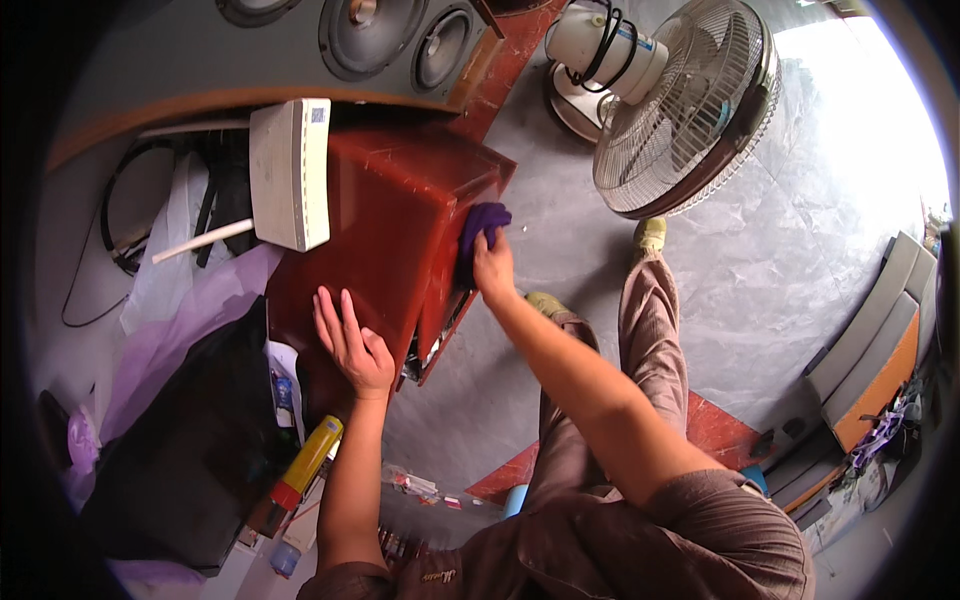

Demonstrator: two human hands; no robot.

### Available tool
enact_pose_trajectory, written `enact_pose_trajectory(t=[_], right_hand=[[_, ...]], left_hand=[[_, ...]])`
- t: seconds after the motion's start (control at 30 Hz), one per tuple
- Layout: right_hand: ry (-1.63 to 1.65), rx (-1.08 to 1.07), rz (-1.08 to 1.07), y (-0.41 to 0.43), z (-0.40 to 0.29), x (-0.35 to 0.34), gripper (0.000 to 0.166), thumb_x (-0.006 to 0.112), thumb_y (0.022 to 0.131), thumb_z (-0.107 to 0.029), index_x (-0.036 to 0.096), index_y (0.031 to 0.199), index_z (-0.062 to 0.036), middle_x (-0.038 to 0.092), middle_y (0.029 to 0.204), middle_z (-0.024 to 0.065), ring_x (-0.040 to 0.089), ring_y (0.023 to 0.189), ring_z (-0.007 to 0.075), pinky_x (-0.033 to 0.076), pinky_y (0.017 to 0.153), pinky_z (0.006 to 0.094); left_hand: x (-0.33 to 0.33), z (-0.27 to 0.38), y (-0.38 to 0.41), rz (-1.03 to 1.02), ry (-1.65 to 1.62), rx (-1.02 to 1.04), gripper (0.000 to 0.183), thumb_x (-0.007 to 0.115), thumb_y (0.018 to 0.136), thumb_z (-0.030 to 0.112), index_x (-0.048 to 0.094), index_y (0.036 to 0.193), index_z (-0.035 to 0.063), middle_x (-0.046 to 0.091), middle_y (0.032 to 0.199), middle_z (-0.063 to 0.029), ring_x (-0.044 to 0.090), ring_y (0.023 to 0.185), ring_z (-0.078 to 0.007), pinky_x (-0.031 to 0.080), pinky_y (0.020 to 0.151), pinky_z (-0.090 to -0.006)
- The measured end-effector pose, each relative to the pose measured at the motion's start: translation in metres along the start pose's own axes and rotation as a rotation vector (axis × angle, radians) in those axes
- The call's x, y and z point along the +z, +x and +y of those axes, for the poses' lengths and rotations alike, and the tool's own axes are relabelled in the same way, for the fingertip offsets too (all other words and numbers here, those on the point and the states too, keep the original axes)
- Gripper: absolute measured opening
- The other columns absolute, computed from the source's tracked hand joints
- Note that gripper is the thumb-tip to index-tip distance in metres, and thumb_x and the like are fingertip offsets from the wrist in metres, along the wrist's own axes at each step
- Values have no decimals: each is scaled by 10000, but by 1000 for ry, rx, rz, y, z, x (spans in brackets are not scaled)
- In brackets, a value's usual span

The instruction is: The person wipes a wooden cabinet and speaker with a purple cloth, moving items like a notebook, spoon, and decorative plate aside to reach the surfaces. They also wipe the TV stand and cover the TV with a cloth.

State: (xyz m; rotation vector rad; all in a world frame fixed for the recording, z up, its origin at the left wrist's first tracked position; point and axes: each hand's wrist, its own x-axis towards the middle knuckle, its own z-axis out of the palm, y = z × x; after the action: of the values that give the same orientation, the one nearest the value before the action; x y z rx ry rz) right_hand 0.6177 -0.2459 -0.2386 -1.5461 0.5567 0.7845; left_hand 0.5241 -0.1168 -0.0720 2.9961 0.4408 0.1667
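A dark red wooden cabinet (382, 217) with a glossy top stands before me. My right hand (493, 262) presses a bunched purple cloth (480, 232) against the cabinet's front side. My left hand (355, 341) rests on the cabinet top near its front edge, fingers spread and holding nothing. Below the cloth, a drawer or door at the cabinet's front (435, 315) stands partly out, with small things showing in the gap. On the cabinet's far left part sits a white box-like device (289, 176) with a pale antenna-like rod (202, 240).
A large speaker (292, 56) lies behind the cabinet, and an electric fan (686, 112) stands on the grey floor at upper right. A black flat panel (202, 442), purple plastic and a yellow-red canister (307, 461) are at left. Grey cushions (862, 337) lie far right.
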Motion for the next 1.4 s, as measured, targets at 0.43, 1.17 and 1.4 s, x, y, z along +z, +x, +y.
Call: enact_pose_trajectory(t=[0.43, 1.17, 1.4], right_hand=[[329, -441, -110, 30, -64, 10, 270, 509, 921, -118, 562, 1147, 19, 622, 1022, 115, 551, 983, 177, 429, 880, 293], [-450, -527, -576, 172, -112, 104, 264, 513, 793, -140, 644, 996, -33, 646, 1020, 232, 616, 990, 372, 476, 847, 397], [-45, -131, -405, 146, -80, 39, 261, 581, 805, -155, 647, 1006, -1, 673, 931, 143, 645, 846, 255, 493, 760, 348]], left_hand=[[-4, 1, 0, -46, 23, -60, 524, 344, 838, 140, 442, 1313, -57, 340, 1416, -276, 324, 1294, -463, 251, 1078, -536], [-2, -4, 16, -88, 24, -45, 509, 327, 894, 223, 438, 1293, -73, 326, 1413, -287, 309, 1296, -472, 247, 1075, -548], [-4, -7, 1, -87, 30, -84, 524, 334, 898, 234, 431, 1298, -92, 323, 1415, -291, 306, 1304, -467, 235, 1083, -529]])
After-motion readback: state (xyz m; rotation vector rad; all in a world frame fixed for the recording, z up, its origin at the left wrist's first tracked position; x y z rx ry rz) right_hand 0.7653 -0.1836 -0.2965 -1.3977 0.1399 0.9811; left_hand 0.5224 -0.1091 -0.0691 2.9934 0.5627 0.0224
